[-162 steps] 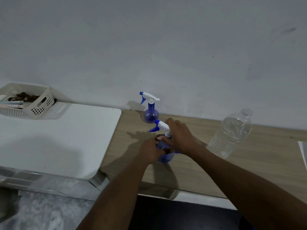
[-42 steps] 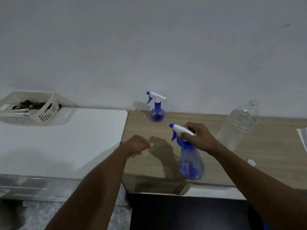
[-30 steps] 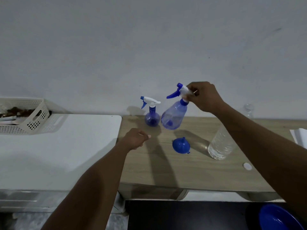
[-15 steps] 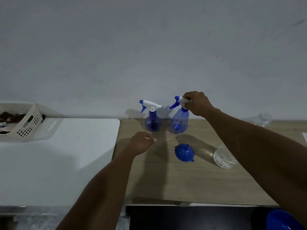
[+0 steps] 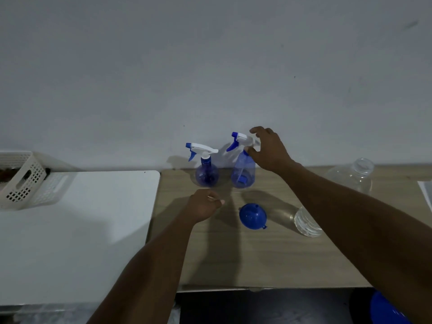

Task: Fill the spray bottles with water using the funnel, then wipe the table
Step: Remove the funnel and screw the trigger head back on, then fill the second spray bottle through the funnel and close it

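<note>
Two blue spray bottles with white trigger heads stand side by side against the wall on the wooden table: a round one on the left and a taller one on the right. My right hand hovers at the taller bottle's trigger head, fingers spread, no longer gripping it. My left hand rests loosely curled on the table in front of the bottles, holding nothing. A blue funnel lies mouth-down on the table. A clear water bottle without its cap lies tilted behind my right arm.
A white table adjoins on the left and carries a white perforated basket at its back. A blue round object shows below the table edge at bottom right. A sheet of paper lies at the right edge.
My right hand carried the taller spray bottle up from the table's front, set it beside the round one at the wall, and has now opened off its trigger head. My left hand has hardly moved.
</note>
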